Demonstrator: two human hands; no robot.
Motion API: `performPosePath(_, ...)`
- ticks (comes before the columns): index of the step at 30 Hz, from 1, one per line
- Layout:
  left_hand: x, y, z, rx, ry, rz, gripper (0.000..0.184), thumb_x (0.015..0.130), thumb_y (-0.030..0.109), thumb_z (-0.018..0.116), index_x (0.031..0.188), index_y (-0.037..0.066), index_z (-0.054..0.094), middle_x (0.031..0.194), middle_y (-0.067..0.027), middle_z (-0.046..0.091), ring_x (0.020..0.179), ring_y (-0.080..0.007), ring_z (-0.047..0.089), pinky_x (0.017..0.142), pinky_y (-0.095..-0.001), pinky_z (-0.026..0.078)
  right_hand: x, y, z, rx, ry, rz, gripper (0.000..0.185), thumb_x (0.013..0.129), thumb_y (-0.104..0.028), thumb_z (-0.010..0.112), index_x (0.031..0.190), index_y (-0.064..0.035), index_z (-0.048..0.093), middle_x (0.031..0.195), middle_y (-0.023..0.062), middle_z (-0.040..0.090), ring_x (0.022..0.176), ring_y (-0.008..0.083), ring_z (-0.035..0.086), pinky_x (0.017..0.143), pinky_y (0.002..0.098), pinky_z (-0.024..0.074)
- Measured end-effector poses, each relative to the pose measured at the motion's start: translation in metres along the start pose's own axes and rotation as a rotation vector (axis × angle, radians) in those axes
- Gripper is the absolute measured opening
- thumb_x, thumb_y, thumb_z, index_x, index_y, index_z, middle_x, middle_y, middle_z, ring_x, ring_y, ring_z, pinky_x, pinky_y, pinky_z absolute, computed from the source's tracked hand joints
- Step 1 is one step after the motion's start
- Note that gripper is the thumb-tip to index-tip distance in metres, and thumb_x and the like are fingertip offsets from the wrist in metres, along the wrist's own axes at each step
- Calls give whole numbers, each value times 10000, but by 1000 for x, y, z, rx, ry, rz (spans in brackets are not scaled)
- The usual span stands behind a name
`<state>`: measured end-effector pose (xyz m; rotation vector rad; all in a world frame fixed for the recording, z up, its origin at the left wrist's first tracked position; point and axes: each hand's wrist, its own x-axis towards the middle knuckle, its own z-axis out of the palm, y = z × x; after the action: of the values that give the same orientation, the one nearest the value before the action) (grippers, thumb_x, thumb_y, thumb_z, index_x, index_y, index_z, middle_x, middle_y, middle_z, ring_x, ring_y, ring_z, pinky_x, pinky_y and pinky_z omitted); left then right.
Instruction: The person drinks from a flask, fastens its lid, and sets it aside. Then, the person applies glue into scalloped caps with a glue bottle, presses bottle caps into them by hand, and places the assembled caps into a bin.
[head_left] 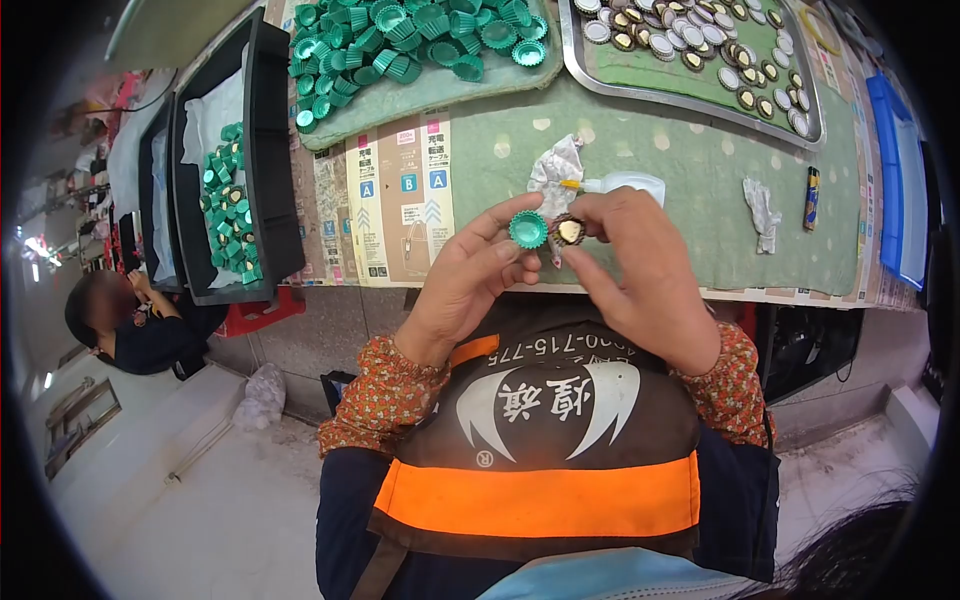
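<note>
My left hand pinches a green fluted cup, its hollow side facing me. Just to its right, my right hand holds a small dark-rimmed round piece with a cream-coloured centre between thumb and fingers. The two pieces are close together, with a narrow gap between them. Behind my hands lie a crumpled white cloth and a white bottle with a yellow tip, partly covered by my right hand.
Green cups fill a tray at the back left; a metal tray holds round pieces. A black bin stands left, a blue tray right. A marker-like tube and crumpled tissue lie right. Another person sits far left.
</note>
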<state>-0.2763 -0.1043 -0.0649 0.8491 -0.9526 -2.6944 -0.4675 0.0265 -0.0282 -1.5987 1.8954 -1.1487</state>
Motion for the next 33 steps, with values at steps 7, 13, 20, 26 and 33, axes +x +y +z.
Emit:
performPosePath(7, -1, -9, 8, 85, 49, 56, 471, 1041, 156, 585, 1482, 55, 456, 1212, -66, 623, 1065, -146, 649, 913, -308, 570, -4, -2, 29, 170, 3, 89, 341, 872, -55, 705, 1176, 5, 562, 995, 191, 581, 908, 395, 602, 771, 462, 493)
performPosePath(13, -4, -10, 5, 134, 6, 45, 413, 1056, 193, 571, 1439, 84, 459, 1216, -79, 626, 1046, -156, 655, 924, -339, 576, -5, 0, 34, 165, -12, 97, 338, 868, -54, 700, 1170, 6, 560, 971, 194, 573, 880, 399, 602, 745, 466, 488)
performPosePath(20, -4, -6, -10, -3, -23, -47, 402, 1055, 207, 575, 1408, 48, 469, 1169, -95, 648, 976, -166, 676, 875, -350, 614, -5, -3, 32, 135, -33, 64, 297, 863, -56, 691, 1131, 2, 577, 935, 185, 555, 845, 387, 600, 718, 466, 483)
performPosePath(26, -5, -9, -9, -52, -60, -65, 445, 1055, 188, 575, 1448, 23, 447, 1170, -96, 649, 970, -155, 682, 876, -336, 622, -6, -4, 23, 28, -62, 21, 333, 863, -21, 732, 1167, -7, 595, 959, 144, 590, 836, 310, 633, 706, 402, 519)
performPosePath(33, -6, -11, -12, -19, -82, -97, 540, 1056, 187, 572, 1514, -33, 390, 1145, -90, 660, 985, -151, 691, 887, -324, 615, -5, -8, 21, -36, -68, -29, 353, 827, -29, 743, 1151, -19, 605, 982, 150, 588, 908, 360, 609, 763, 429, 507)
